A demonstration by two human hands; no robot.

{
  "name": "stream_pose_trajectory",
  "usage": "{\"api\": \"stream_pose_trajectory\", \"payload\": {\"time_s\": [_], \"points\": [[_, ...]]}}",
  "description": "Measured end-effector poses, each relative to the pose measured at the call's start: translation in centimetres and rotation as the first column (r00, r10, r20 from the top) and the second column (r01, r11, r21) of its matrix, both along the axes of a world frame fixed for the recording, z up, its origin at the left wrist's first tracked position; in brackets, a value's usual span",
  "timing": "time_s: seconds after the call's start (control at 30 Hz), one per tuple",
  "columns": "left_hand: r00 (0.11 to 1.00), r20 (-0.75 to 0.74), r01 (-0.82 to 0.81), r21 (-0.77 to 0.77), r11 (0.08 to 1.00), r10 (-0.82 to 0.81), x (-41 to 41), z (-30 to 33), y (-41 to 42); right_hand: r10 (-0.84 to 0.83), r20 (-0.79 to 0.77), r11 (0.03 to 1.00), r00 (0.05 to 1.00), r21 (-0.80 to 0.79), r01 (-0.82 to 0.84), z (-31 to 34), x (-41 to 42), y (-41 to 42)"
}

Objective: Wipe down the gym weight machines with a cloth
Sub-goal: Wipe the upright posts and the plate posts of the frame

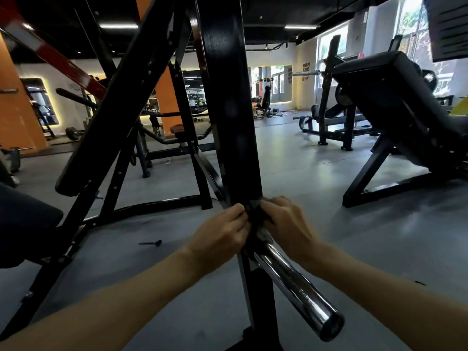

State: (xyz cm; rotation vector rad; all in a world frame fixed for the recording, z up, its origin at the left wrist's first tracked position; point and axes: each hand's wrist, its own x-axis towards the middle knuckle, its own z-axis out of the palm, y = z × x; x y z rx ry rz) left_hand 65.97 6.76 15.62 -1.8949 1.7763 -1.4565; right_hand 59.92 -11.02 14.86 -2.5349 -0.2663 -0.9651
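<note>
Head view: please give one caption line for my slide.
Both hands hold a dark cloth against the black upright above a chrome peg.

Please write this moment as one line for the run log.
step: wiping | left hand: grips cloth | right hand: grips cloth | place: black upright, above chrome peg

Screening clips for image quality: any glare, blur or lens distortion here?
Head view: wide-angle bending at the edges; windows blown out; glare streaks on the chrome peg; black upright soft and underexposed; both hands fairly sharp.
</note>
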Motion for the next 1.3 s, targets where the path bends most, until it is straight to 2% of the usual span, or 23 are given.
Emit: {"api": "stream_pose_trajectory", "payload": {"time_s": [0.07, 0.2, 0.37, 0.53, 0.67, 0.77, 0.83, 0.97, 1.03, 1.1, 1.17, 1.23, 1.3], "points": [[0.999, -0.047, -0.002, 0.012, 1.000, 0.003, 0.0, -0.1, -0.4, -0.015, -0.021, 0.999, 1.000, -0.032, 0.014, -0.2, -0.3, -0.9], [0.995, -0.096, -0.038, 0.039, 0.999, 0.042, 0.6, 0.4, -0.4, -0.125, -0.012, 0.992, 0.992, 0.033, 0.126, 0.9, 0.3, -0.7], [0.995, -0.098, -0.029, 0.038, 0.999, 0.033, 0.2, 0.5, 2.5, 0.009, 0.034, 0.996, 0.999, -0.089, -0.006, 0.4, 0.2, 1.8], [0.999, -0.027, -0.028, 0.033, 0.999, 0.029, 0.1, 0.7, -1.6, -0.167, -0.115, 0.985, 0.979, 0.033, 0.171, 1.4, -0.3, -0.5], [0.994, -0.091, -0.056, 0.090, 0.994, 0.064, 0.3, 1.2, 0.8, -0.158, -0.133, 0.983, 0.978, 0.069, 0.169, 1.7, -0.9, 0.7], [0.997, -0.039, -0.058, 0.100, 0.993, 0.063, -0.8, 2.7, 2.2, -0.125, -0.041, 0.968, 0.991, 0.213, 0.131, 2.3, -1.0, 1.7], [0.997, -0.051, -0.061, 0.015, 0.998, 0.062, -1.2, 5.3, 2.1, -0.086, 0.071, 0.949, 0.994, 0.310, 0.060, 4.2, -0.8, 2.0], [0.993, -0.022, -0.116, -0.177, 0.977, 0.114, -0.7, 11.5, 1.7, -0.085, 0.312, 0.927, 0.946, 0.373, -0.040, 10.7, 0.0, 1.4], [0.989, -0.026, -0.145, -0.252, 0.957, 0.143, -0.4, 13.9, 1.6, -0.099, 0.422, 0.936, 0.901, 0.347, -0.060, 13.7, 0.3, 1.5], [0.984, -0.075, -0.175, -0.303, 0.937, 0.160, 0.1, 15.4, 1.3, -0.112, 0.484, 0.965, 0.868, 0.262, -0.022, 15.4, 1.0, 2.1], [0.975, -0.160, -0.197, -0.328, 0.924, 0.151, 0.2, 16.6, 1.0, -0.114, 0.467, 0.977, 0.877, 0.215, 0.013, 16.3, 1.9, 3.2], [0.938, -0.337, -0.206, -0.364, 0.908, 0.077, 0.2, 17.3, 1.1, -0.151, 0.452, 0.974, 0.879, 0.218, 0.055, 16.4, 2.6, 4.4], [0.929, -0.369, -0.166, -0.388, 0.906, 0.012, 0.7, 17.7, 1.6, -0.173, 0.464, 0.972, 0.869, 0.220, 0.076, 16.2, 3.2, 5.3]]}}
